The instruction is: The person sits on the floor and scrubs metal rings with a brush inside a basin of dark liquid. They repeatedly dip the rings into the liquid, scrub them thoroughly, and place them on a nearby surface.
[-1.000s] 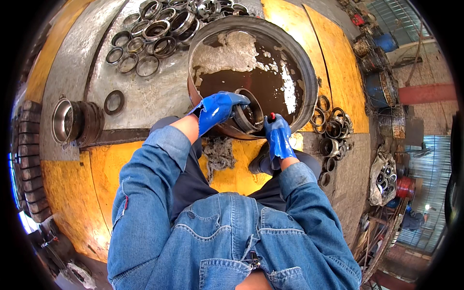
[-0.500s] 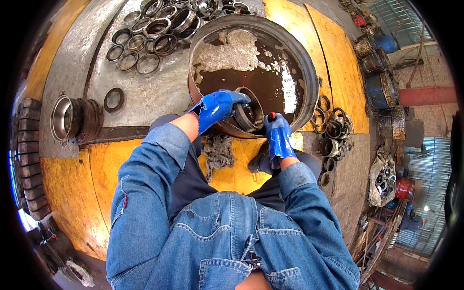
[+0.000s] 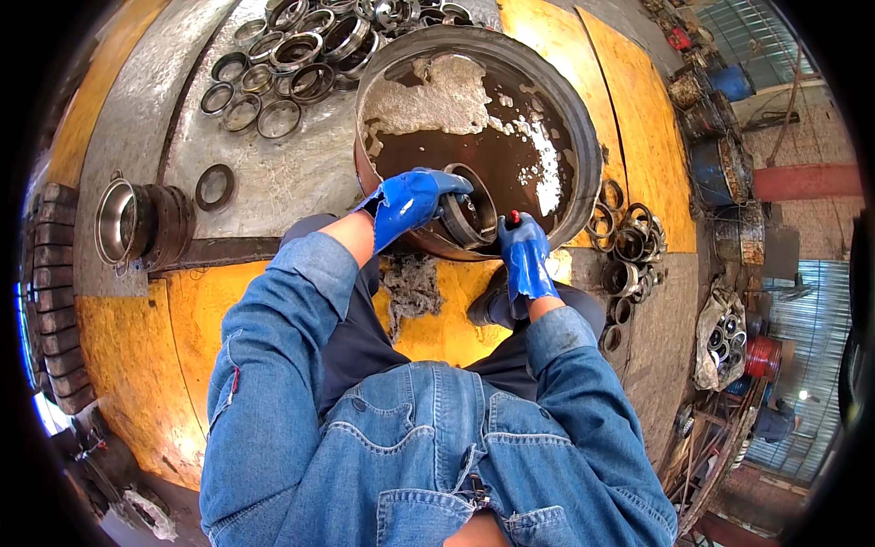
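Observation:
My left hand (image 3: 410, 202), in a blue rubber glove, grips the left rim of a dark metal ring (image 3: 481, 190). The ring is tilted over the near edge of a wide round tub (image 3: 591, 150). Brown liquid with pale foam (image 3: 428, 98) fills the tub. Close to the ring's right side, my gloved right hand (image 3: 524, 258) is closed around a small tool with a red end (image 3: 515, 217). Most of that tool is hidden by the fingers, so its kind does not show.
Many metal rings (image 3: 296, 53) lie piled at the far left, with one flat ring (image 3: 215, 188) apart. More rings (image 3: 631, 244) sit right of the tub. A steel pot (image 3: 121, 221) stands at left. A grey rag (image 3: 412, 290) lies between my feet.
Both hands and the ring stay nearly in place. The bright reflection on the liquid at the tub's right has broken up and shifted slightly.

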`<state>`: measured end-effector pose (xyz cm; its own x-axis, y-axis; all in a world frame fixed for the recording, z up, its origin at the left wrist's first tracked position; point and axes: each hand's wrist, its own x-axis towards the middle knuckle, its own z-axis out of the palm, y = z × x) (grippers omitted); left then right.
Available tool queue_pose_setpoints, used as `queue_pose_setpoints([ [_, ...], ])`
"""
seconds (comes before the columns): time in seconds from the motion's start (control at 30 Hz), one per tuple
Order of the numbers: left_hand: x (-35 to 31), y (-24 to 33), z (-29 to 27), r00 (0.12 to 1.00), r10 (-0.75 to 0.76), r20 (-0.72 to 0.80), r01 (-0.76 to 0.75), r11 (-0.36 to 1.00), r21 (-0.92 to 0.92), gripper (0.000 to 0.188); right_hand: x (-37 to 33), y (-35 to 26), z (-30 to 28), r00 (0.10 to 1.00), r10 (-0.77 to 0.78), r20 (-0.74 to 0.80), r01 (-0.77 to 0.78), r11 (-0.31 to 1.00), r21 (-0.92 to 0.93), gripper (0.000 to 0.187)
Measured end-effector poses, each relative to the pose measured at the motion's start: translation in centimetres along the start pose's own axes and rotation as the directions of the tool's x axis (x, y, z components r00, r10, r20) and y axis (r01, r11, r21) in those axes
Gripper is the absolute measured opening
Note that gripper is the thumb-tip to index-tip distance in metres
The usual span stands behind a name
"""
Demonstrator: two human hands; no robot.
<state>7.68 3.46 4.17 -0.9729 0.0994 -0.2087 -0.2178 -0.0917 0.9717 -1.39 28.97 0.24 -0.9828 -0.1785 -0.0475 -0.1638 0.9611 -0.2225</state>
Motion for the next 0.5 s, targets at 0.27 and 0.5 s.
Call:
queue_pose_setpoints([
  [0.27, 0.2, 0.2, 0.2, 0.999, -0.052, -0.016, 0.051, 0.998, -0.048, 0.031, 0.2, 0.0, -0.1, 0.999, 0.023, 0.042, -0.025, 0.998, 0.05, 0.04],
  [0.5, -0.1, 0.1, -0.3, 0.998, 0.043, 0.042, -0.049, 0.988, 0.149, 0.043, 0.1, 0.1, 0.2, 1.0, -0.014, -0.004, 0.014, 1.0, 0.001, 0.035],
])
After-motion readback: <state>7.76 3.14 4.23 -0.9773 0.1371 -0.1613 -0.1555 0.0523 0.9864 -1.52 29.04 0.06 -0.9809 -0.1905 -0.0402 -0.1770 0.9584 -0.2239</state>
